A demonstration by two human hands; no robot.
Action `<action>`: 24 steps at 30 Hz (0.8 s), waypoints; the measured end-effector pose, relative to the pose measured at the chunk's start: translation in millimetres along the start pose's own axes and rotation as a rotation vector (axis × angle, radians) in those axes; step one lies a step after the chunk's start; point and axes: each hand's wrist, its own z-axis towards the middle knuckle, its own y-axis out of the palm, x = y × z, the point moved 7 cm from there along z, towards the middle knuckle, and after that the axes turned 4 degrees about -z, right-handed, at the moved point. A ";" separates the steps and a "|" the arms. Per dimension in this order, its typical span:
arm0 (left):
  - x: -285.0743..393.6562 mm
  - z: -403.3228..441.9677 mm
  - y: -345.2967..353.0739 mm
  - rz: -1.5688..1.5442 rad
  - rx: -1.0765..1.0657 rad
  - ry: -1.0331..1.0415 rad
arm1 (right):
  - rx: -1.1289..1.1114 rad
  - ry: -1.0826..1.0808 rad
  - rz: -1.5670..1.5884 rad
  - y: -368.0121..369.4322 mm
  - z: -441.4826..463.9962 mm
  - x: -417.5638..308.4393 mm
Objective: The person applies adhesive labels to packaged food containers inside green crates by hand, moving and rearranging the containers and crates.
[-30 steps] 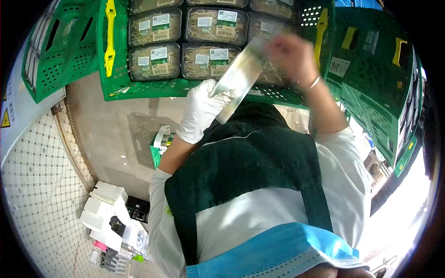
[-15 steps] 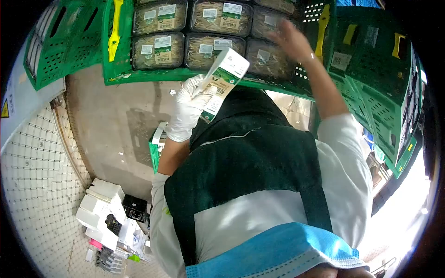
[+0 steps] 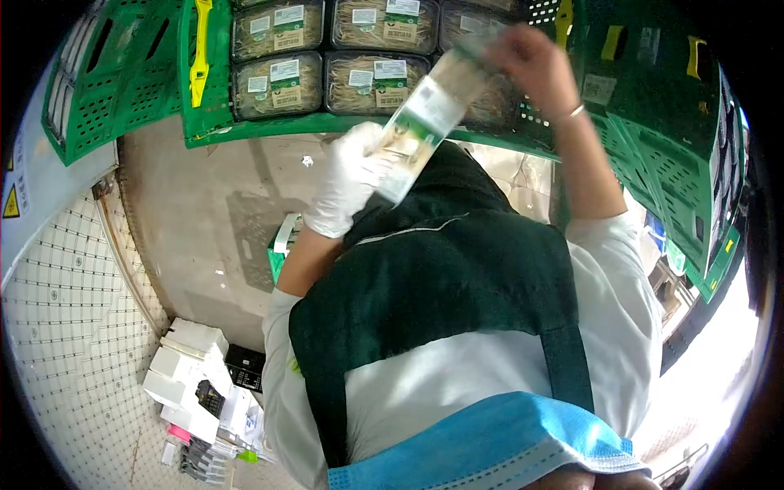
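Note:
My left hand (image 3: 357,175), in a white glove, is closed around a stack of printed labels (image 3: 420,122) with white, green and tan parts. My bare right hand (image 3: 535,65) pinches the upper end of a label strip (image 3: 464,72) that stretches up from the stack. Motion blurs this strip, so I cannot tell whether it is fully off the stack. Just beyond are clear-lidded packs of pale, thin strands in dark trays, such as this front middle pack (image 3: 377,84) and the front left pack (image 3: 278,85), both labelled. The front right pack (image 3: 490,106) is partly covered by the strip and my right hand.
The packs sit in a green crate (image 3: 245,131) with yellow handles (image 3: 200,53). More green crates stand at the left (image 3: 106,90) and right (image 3: 653,139). White boxes (image 3: 184,367) lie low on the left, by a tiled surface (image 3: 65,327).
My right hand, bare and holding no visible label over the right packs earlier, now pinches a label strip at the stack's upper end. My left hand has shifted slightly right with the stack.

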 end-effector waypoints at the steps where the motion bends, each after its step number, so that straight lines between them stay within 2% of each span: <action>1: -4.4 -3.3 -8.8 -0.056 0.010 -0.088 | 0.013 -0.089 -0.281 -19.0 11.6 7.1; 3: -14.7 -11.1 -32.4 -0.166 0.015 -0.216 | -0.363 0.052 -0.531 14.2 6.2 83.2; 5: -17.0 -21.8 -59.4 -0.260 0.143 -0.209 | -0.812 0.302 -0.824 58.1 -19.5 126.1; 6: -23.2 -26.2 -76.1 -0.204 0.202 -0.210 | -0.770 0.218 -0.842 82.4 -26.1 157.2; 7: -20.0 -30.1 -88.0 -0.219 0.270 -0.171 | -0.815 0.299 -0.855 99.2 -26.7 178.0; 10: -14.4 -35.8 -128.2 -0.158 0.399 -0.066 | -0.878 0.320 -0.936 106.3 -26.5 167.3; 12: 12.2 -29.5 -145.9 -0.078 0.516 0.013 | -0.833 0.377 -0.864 84.3 -23.8 140.4; 14: 27.4 -11.0 -186.7 -0.015 0.644 0.100 | -0.466 0.369 -0.855 42.0 -11.3 105.3; 15: 30.3 4.0 -218.1 0.056 0.660 0.152 | -0.165 0.194 -0.833 9.4 -6.0 82.1; 16: 62.7 16.4 -229.3 0.456 0.765 0.259 | 0.136 0.016 -0.798 -26.9 -11.5 64.3; 18: 76.6 61.4 -265.9 0.872 0.652 0.397 | 0.516 0.007 -0.847 -72.6 -33.8 59.8; 19: 64.6 89.2 -284.0 0.607 0.574 0.159 | 0.475 0.274 -0.769 -78.7 -38.5 103.1; 20: 56.5 122.4 -288.4 0.349 0.460 -0.059 | 0.360 0.423 -0.425 -73.1 -38.9 160.8; 22: 62.3 179.4 -298.8 0.597 0.311 -0.019 | 0.018 0.745 -0.240 -65.0 -35.5 181.4; 23: 64.7 191.5 -286.6 0.341 0.297 -0.009 | 0.136 0.708 -0.247 -62.9 -32.4 207.5; 24: 61.0 192.7 -275.3 0.082 0.274 -0.031 | 0.176 0.755 -0.020 -64.2 -32.5 194.0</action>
